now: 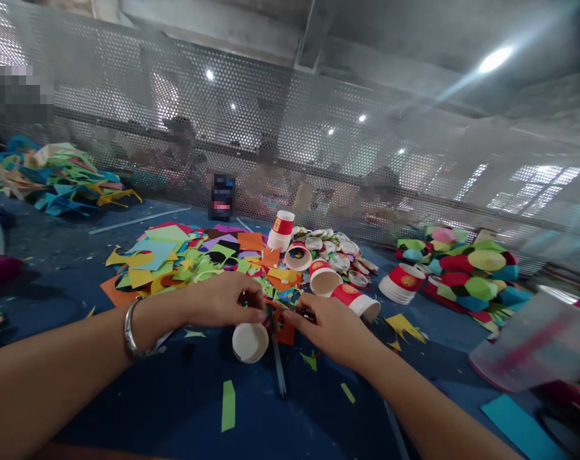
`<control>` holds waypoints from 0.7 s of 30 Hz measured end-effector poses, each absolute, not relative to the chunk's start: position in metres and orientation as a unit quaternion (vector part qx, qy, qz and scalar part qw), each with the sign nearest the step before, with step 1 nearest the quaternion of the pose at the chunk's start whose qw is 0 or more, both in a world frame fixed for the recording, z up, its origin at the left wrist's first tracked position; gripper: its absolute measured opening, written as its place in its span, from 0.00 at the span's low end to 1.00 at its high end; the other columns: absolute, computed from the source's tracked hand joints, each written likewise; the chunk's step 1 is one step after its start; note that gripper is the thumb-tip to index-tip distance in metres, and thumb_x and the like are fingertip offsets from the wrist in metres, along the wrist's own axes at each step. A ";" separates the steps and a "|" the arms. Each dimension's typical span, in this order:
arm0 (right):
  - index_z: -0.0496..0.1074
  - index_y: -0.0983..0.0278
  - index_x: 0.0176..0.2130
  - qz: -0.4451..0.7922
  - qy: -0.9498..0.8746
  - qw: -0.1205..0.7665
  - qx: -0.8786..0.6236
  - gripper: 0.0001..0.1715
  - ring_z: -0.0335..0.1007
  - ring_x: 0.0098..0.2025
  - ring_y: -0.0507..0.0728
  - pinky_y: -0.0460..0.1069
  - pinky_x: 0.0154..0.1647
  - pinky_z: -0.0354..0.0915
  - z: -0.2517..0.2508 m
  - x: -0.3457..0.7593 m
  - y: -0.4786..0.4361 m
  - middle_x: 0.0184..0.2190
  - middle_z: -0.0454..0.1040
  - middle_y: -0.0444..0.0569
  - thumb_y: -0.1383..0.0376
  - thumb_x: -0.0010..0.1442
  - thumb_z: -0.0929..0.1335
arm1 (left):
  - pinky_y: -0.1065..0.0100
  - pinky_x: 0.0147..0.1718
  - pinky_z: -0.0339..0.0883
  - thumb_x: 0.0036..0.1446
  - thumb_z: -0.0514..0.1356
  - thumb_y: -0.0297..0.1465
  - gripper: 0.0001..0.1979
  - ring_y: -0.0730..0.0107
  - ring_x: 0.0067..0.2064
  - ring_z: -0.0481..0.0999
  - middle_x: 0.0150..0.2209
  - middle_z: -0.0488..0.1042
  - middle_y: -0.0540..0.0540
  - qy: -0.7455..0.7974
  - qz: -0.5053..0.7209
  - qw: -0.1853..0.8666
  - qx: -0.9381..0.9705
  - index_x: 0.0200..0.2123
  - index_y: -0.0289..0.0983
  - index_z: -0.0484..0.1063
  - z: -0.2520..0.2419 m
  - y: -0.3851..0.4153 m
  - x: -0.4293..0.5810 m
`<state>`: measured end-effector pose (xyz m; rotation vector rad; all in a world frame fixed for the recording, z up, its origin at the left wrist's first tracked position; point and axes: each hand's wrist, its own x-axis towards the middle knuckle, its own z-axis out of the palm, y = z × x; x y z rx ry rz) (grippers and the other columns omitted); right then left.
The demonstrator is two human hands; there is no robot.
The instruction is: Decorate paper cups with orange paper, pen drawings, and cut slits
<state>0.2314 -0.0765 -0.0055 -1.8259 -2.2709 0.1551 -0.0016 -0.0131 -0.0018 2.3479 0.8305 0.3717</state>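
Above the near part of the table, my left hand (225, 299), with a silver bangle on its wrist, has its thumb and fingers pinched together. What it holds, if anything, is too small to make out. Just below its fingertips lies a round white piece (250, 344), like a cut paper-cup bottom. My right hand (335, 327) is closed on a thin dark thing (306, 313), mostly hidden by its fingers. Orange paper (284, 332) shows between the hands, beside a narrow clear strip (279, 369) on the blue table.
Behind the hands spreads a heap of coloured paper scraps (163, 246). Red-and-white paper cups (281, 231) and round discs (338, 249) lie to its right. Colourful paper balls (479, 268) and a translucent tub (534, 342) stand at right. A perforated screen (271, 121) borders the back.
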 end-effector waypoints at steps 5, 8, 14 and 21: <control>0.67 0.62 0.31 0.020 -0.772 0.070 -0.632 0.20 0.71 0.30 0.60 0.49 0.24 0.46 -0.006 0.231 -0.078 0.27 0.74 0.51 0.49 0.65 0.62 | 0.70 0.27 0.57 0.56 0.58 0.37 0.10 0.70 0.28 0.71 0.27 0.77 0.49 0.376 0.190 0.245 0.873 0.33 0.38 0.77 -0.001 0.005 -0.013; 0.68 0.62 0.34 0.014 -0.770 0.050 -0.636 0.19 0.73 0.33 0.63 0.49 0.24 0.46 -0.007 0.229 -0.078 0.29 0.77 0.53 0.50 0.66 0.62 | 0.69 0.29 0.57 0.54 0.58 0.33 0.08 0.69 0.30 0.71 0.31 0.77 0.48 0.412 0.224 0.171 0.866 0.34 0.39 0.77 -0.002 0.015 -0.022; 0.69 0.62 0.36 0.004 -0.770 0.038 -0.638 0.17 0.75 0.35 0.65 0.49 0.23 0.46 -0.006 0.228 -0.081 0.31 0.78 0.54 0.52 0.64 0.63 | 0.66 0.33 0.57 0.54 0.57 0.32 0.09 0.64 0.34 0.71 0.36 0.76 0.45 0.440 0.255 0.113 0.854 0.36 0.39 0.76 -0.004 0.034 -0.036; 0.67 0.62 0.35 0.015 -0.776 0.073 -0.626 0.18 0.72 0.30 0.60 0.49 0.23 0.46 -0.010 0.229 -0.078 0.28 0.76 0.50 0.50 0.64 0.64 | 0.61 0.47 0.59 0.54 0.59 0.36 0.16 0.56 0.48 0.70 0.45 0.75 0.40 0.411 0.221 0.107 0.878 0.44 0.37 0.75 -0.010 0.038 -0.036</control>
